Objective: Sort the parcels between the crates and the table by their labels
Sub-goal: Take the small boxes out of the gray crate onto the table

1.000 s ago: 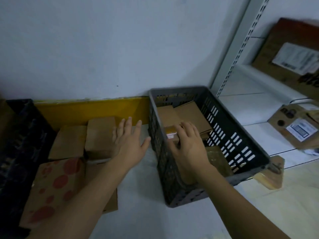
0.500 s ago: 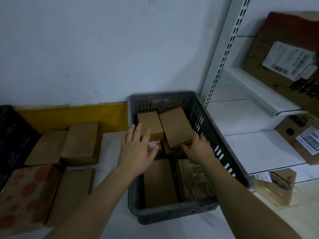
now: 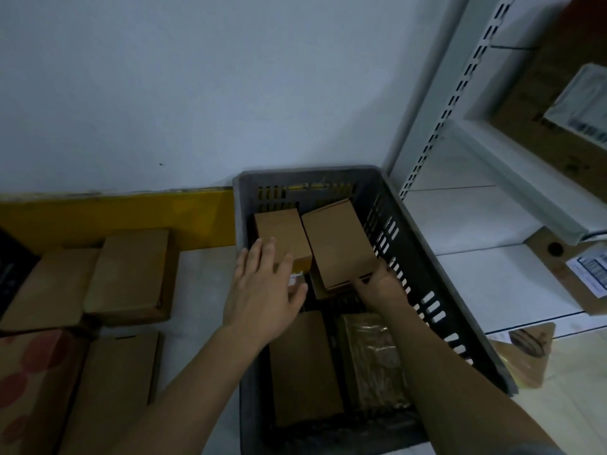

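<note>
A grey slotted crate (image 3: 437, 284) stands against the wall and holds several brown parcels. My right hand (image 3: 381, 284) grips the near end of a tilted brown box (image 3: 336, 241) at the crate's far right. Beside it lies a second brown box (image 3: 279, 231), and my left hand (image 3: 262, 290) hovers over its near end with fingers spread and straight. Nearer to me in the crate lie a flat brown parcel (image 3: 302, 366) and a plastic-wrapped parcel (image 3: 371, 356).
Left of the crate, on the white table (image 3: 200, 290), lie several brown boxes (image 3: 131, 274) and a red-spotted box (image 3: 29, 382). A black crate (image 3: 10, 267) shows at the far left edge. White shelving (image 3: 492, 224) with labelled cartons stands to the right.
My right hand has shifted from the crate's middle to the far right box and taken hold of its near end. My left hand has moved from the table to over the crate.
</note>
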The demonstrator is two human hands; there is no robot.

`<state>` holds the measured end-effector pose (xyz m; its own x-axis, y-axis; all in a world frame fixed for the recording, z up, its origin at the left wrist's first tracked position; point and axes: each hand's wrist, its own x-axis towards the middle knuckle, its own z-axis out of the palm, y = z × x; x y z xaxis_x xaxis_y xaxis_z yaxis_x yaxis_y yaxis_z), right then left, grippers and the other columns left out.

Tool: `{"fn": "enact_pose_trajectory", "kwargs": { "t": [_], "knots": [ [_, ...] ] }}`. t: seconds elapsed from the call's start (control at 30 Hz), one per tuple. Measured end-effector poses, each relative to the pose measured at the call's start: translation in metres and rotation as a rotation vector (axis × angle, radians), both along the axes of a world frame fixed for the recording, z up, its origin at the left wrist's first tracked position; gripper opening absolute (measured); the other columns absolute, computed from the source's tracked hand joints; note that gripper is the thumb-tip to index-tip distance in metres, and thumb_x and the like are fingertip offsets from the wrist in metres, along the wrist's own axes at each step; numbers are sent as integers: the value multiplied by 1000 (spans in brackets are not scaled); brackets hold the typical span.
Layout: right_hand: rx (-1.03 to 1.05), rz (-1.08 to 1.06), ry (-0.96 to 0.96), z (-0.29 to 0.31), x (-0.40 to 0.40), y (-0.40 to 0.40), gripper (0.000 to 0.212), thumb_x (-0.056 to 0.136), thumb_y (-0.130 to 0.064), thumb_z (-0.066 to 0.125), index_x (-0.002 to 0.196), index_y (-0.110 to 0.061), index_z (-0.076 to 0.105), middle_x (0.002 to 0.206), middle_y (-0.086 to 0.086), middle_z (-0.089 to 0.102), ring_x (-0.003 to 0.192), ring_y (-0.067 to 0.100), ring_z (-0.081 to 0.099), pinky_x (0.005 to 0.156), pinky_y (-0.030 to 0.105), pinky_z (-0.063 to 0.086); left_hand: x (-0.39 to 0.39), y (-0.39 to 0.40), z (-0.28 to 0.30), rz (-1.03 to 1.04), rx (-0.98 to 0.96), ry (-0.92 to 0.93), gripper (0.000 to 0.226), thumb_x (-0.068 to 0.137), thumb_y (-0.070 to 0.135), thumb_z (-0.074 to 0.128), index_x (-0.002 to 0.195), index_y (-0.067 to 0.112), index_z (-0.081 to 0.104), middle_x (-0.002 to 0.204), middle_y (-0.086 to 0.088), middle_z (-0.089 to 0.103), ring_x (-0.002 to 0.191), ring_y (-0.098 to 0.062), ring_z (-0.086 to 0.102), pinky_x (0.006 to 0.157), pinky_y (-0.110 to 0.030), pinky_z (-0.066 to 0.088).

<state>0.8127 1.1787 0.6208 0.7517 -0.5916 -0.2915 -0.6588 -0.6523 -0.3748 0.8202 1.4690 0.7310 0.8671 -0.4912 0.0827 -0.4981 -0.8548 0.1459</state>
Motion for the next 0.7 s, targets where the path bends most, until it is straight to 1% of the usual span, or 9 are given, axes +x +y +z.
{"fn": "enact_pose_trajectory", "kwargs": {
  "t": [0.17,0.27,0.37,0.5,0.57,0.6,0.63,0.67,0.7],
  "knots": [
    [13,-41,-84,-7,7,5,84,85,-72,62,140,-10,49,130,22,65,114,41,66,96,48,58,-1,-3,2,4,72,34,71,106,64,29,165,25,29,176,-15,12,163,-36,5,132,-54,4],
    [42,-17,-152,12,11,20,69,95,-70,58,134,-12,65,115,14,73,99,33,71,85,40,60,-1,-9,4,32,58,30,68,105,59,36,163,22,36,174,-18,19,162,-37,9,132,-56,8],
    [76,-28,-296,45,11,32,48,105,-58,51,118,-14,67,99,7,73,82,25,70,77,42,62,4,-19,9,43,-50,38,66,107,53,42,162,17,37,171,-18,27,161,-35,15,132,-51,14],
    [243,-160,-506,94,-2,31,43,108,-48,54,129,-11,65,106,1,67,97,22,62,87,38,52,7,-34,13,60,-297,156,70,108,53,47,165,18,27,170,-10,31,156,-29,28,127,-44,29],
    [388,-202,-621,113,-12,31,47,106,-52,55,134,-16,66,113,0,71,103,21,67,90,41,58,14,-42,13,141,-482,362,82,103,67,47,168,26,18,171,-3,31,152,-26,37,122,-47,38],
    [479,-201,-660,118,-16,32,45,106,-52,56,135,-19,67,115,-1,72,104,21,70,86,41,61,17,-47,16,193,-607,498,90,97,77,48,168,33,16,170,1,34,147,-24,45,118,-49,44],
    [570,-179,-683,122,-21,34,42,106,-50,58,134,-22,68,116,0,73,104,20,71,81,38,62,19,-51,19,249,-747,626,93,92,83,51,166,37,19,167,2,40,138,-22,55,111,-47,52],
    [635,-134,-688,123,-24,36,38,106,-49,59,133,-25,69,116,0,74,104,21,72,78,38,63,21,-54,22,290,-878,720,89,92,80,55,163,35,27,160,3,49,126,-16,63,98,-39,60],
    [679,-84,-682,122,-27,38,33,105,-49,61,129,-29,71,114,-1,75,104,22,74,80,41,65,22,-57,25,317,-987,774,75,97,68,59,157,30,35,152,3,56,113,-9,65,82,-29,64]
  ]
}}
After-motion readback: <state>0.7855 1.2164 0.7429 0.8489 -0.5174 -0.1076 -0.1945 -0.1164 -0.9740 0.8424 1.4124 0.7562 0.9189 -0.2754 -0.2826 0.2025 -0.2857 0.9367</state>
